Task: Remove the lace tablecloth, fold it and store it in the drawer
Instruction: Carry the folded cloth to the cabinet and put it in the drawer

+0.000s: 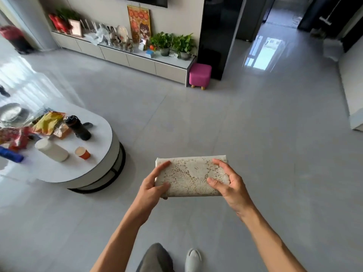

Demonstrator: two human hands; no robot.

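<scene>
The cream lace tablecloth is folded into a compact rectangle and held flat in the air in front of me, above the grey floor. My left hand grips its left end, thumb on top and fingers underneath. My right hand holds the right end, with its fingers spread over the top surface. A low white cabinet with flat drawer fronts runs along the far wall; all its fronts are closed.
An oval white coffee table stands to my left with a black bottle, a white cylinder, an orange paper cup and snack bags. A pink stool sits by the cabinet's right end. Potted plants top the cabinet.
</scene>
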